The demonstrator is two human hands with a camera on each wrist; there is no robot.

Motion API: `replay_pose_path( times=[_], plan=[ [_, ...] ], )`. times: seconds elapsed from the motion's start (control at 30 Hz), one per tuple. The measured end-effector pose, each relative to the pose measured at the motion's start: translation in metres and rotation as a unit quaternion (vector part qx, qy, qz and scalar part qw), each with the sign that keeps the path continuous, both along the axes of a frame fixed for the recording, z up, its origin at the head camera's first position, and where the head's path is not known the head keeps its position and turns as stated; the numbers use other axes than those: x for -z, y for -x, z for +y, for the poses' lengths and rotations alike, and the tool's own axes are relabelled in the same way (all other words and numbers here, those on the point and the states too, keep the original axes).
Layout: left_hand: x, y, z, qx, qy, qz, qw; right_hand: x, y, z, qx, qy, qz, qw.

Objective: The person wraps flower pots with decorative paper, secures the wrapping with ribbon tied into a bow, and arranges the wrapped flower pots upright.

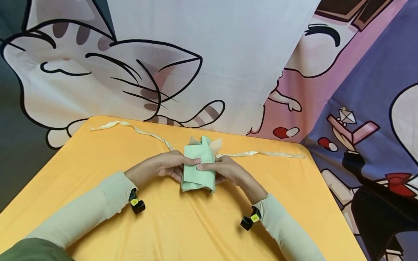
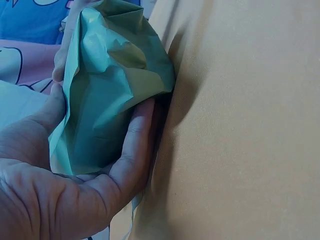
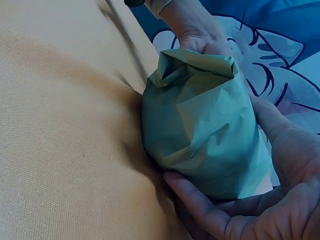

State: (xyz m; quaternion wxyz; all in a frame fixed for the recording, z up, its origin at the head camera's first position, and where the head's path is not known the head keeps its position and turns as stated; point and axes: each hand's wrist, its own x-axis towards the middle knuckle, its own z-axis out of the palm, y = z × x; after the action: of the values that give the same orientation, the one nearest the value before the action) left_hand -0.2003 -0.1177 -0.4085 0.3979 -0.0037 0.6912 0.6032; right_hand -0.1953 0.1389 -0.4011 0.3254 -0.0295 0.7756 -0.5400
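Observation:
A pale green paper-wrapped bundle (image 1: 198, 175) is held between both hands, close over the yellow cloth. My left hand (image 1: 171, 163) grips its left side, thumb across the front paper and fingers curled underneath. From the other side my right hand (image 1: 230, 168) holds it the same way, the two thumbs nearly meeting. Creased, folded paper closes the near end of the bundle (image 3: 205, 125), as the right wrist view shows. At its far end, green and beige tips (image 1: 215, 145) stick out. What the paper wraps is hidden.
A cream ribbon (image 1: 147, 133) trails to the left from behind the bundle, and another ribbon length (image 1: 261, 153) runs right. Both lie on the yellow tablecloth (image 1: 156, 224). A cartoon-printed curtain (image 1: 228, 65) hangs along the table's far edge.

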Motion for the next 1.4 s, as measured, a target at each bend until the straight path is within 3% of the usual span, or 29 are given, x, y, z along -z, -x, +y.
replay_pose_path(
  times=[0.13, 0.3, 0.57, 0.67, 0.7, 0.77, 0.87, 1.0, 1.07, 1.1, 1.17, 1.3, 1.4],
  plan=[
    [-0.001, 0.0, 0.0, -0.002, -0.003, -0.005, 1.0, -0.002, 0.002, 0.006, -0.027, -0.015, 0.014, 0.9994],
    [0.001, 0.0, -0.001, -0.003, -0.004, -0.006, 1.0, -0.007, 0.007, 0.029, -0.068, -0.076, 0.071, 0.9923],
    [0.003, -0.001, -0.002, -0.004, -0.014, -0.006, 0.9999, 0.001, 0.02, 0.058, 0.011, -0.065, 0.126, 0.9898],
    [0.004, -0.002, -0.002, -0.008, -0.016, -0.006, 0.9998, 0.009, 0.022, 0.062, 0.03, -0.094, 0.168, 0.9809],
    [0.004, -0.003, -0.001, -0.009, -0.016, -0.005, 0.9998, 0.012, 0.022, 0.063, 0.029, -0.117, 0.194, 0.9736],
    [0.004, -0.003, -0.001, -0.011, -0.016, -0.002, 0.9998, 0.017, 0.024, 0.064, 0.023, -0.172, 0.259, 0.9501],
    [0.005, -0.004, -0.001, -0.012, -0.014, 0.005, 0.9998, 0.022, 0.026, 0.063, 0.004, -0.254, 0.363, 0.8964],
    [0.006, -0.006, -0.003, -0.011, -0.016, 0.011, 0.9997, 0.029, 0.031, 0.063, -0.051, -0.305, 0.479, 0.8217],
    [0.007, -0.008, -0.003, -0.011, -0.019, 0.015, 0.9997, 0.032, 0.033, 0.063, -0.075, -0.32, 0.521, 0.7875],
    [0.007, -0.008, -0.004, -0.01, -0.02, 0.017, 0.9996, 0.032, 0.034, 0.063, -0.082, -0.324, 0.532, 0.7775],
    [0.006, -0.01, -0.004, -0.009, -0.022, 0.024, 0.9994, 0.033, 0.035, 0.063, -0.089, -0.333, 0.537, 0.7699],
    [0.004, -0.014, -0.004, -0.009, -0.028, 0.035, 0.9989, 0.035, 0.035, 0.064, -0.092, -0.345, 0.515, 0.7793],
    [0.003, -0.018, -0.005, -0.009, -0.036, 0.043, 0.9984, 0.037, 0.035, 0.064, -0.1, -0.346, 0.518, 0.7758]
  ],
)
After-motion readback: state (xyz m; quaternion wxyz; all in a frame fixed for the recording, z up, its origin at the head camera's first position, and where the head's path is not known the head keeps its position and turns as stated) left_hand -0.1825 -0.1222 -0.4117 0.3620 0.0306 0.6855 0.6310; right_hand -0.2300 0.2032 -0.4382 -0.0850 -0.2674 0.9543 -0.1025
